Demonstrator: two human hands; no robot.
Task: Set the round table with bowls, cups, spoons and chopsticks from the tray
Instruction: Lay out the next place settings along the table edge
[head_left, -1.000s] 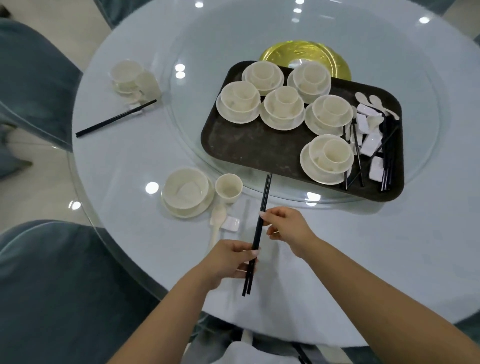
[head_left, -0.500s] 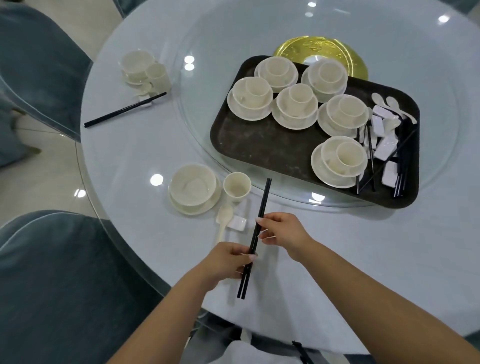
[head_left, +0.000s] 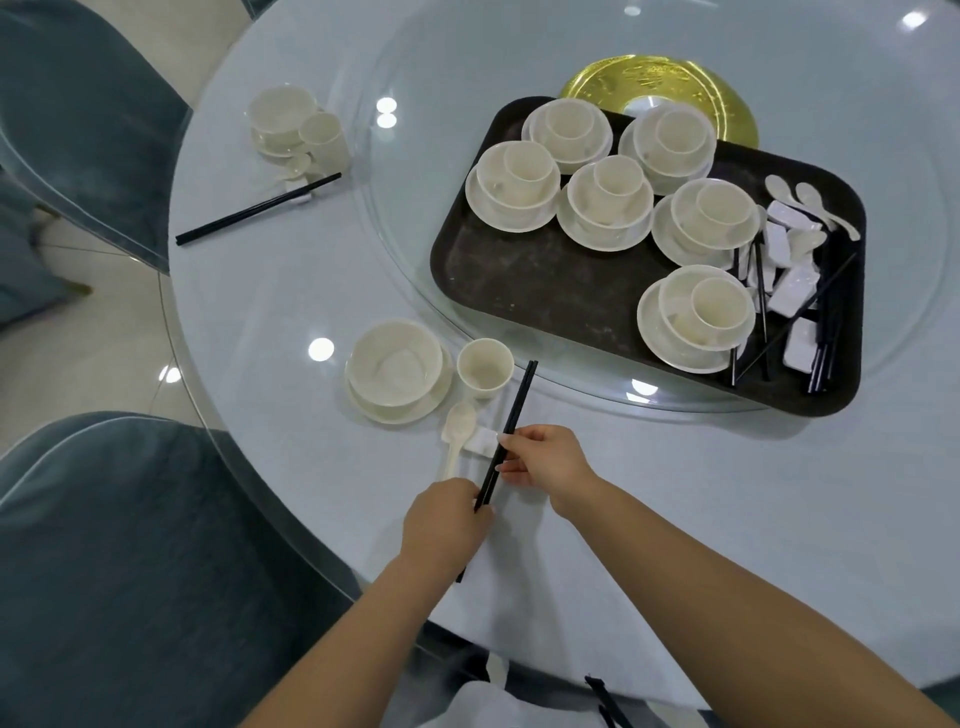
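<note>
Both my hands hold a pair of black chopsticks low over the table. My left hand grips the near end and my right hand pinches the middle. The chopsticks lie across a white rest, beside a cream spoon, a cup and a bowl on a saucer. The dark tray on the glass turntable carries several bowl, saucer and cup sets, with spoons, rests and chopsticks at its right end.
A second place setting with chopsticks sits at the far left of the round table. A gold plate lies behind the tray. Blue-covered chairs stand left of the table.
The chopsticks have slid toward me and a little left, onto the rest beside the spoon. My left hand has closed over their near end.
</note>
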